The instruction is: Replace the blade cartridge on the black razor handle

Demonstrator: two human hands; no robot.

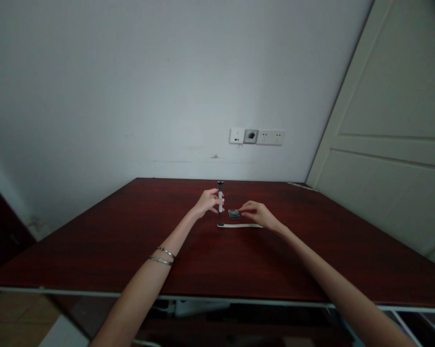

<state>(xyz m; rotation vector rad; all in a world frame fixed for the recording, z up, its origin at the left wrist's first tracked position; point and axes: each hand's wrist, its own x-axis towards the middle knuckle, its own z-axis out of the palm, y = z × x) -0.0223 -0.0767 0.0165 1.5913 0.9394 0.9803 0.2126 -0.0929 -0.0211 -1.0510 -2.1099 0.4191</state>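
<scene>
- Mid-frame, the left hand (pixel 208 202) gripped a slim white black-tipped stick (pixel 220 196) upright on the dark red worktop (pixel 130 231).
- The right hand (pixel 258 213) steadied a small dark flat case (pixel 233 213) beside it; whether it gripped was unclear.

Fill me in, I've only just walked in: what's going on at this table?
A person is working with both bare hands at the far side of a dark red table. The left hand holds what looks like a razor upright, its dark head on top. The right hand has its fingertips at a small dark pack lying beside it; whether it grips the pack is unclear. A white strip lies flat just nearer the person.
</scene>
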